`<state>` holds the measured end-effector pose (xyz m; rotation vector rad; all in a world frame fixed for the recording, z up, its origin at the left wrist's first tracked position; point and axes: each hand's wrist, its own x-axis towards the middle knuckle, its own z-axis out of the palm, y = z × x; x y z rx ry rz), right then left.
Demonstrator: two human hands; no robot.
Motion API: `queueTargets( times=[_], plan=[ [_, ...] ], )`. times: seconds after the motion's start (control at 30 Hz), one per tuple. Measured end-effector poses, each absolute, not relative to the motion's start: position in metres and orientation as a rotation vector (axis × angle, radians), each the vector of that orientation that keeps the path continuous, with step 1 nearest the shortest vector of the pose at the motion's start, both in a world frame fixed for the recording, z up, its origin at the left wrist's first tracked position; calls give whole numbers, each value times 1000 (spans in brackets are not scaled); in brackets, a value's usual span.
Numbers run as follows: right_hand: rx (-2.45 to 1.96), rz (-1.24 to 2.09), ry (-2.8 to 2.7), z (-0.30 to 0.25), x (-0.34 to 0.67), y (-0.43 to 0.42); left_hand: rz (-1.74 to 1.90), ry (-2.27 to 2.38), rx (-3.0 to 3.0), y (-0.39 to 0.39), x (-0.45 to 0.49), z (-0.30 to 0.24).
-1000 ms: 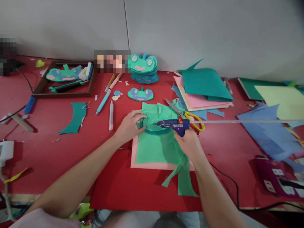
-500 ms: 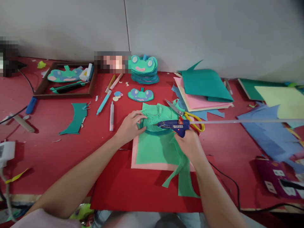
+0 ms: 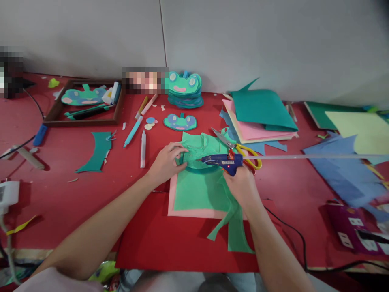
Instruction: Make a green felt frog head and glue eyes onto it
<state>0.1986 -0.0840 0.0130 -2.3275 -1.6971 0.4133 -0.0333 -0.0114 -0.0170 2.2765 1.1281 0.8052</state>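
Note:
My right hand is wrapped round the handle of a blue glue gun. A long clear glue stick sticks out of its back. The nozzle points left, at the surface of a green felt cutout with a darker green edge below. My left hand pinches the left end of that cutout between thumb and fingers. Under it lie a green felt sheet and a pink sheet. Scissors with yellow handles lie just behind the glue gun.
Finished frog faces are stacked by the wall, with a single frog face in front. A brown tray holds pens and felt. Folded felt sheets lie back right, blue felt farther right. A purple power strip and cable stand front right.
The glue gun has barely moved, its nozzle staying over the green cutout. My left hand keeps the same hold on the felt.

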Motion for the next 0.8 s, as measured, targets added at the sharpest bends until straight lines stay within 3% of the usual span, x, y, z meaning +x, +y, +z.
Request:
queueTargets(
  times=[0.8],
  plan=[
    [-2300,419,-1670,17,208,-84,788,1142,2249,-12,-33,-14]
  ],
)
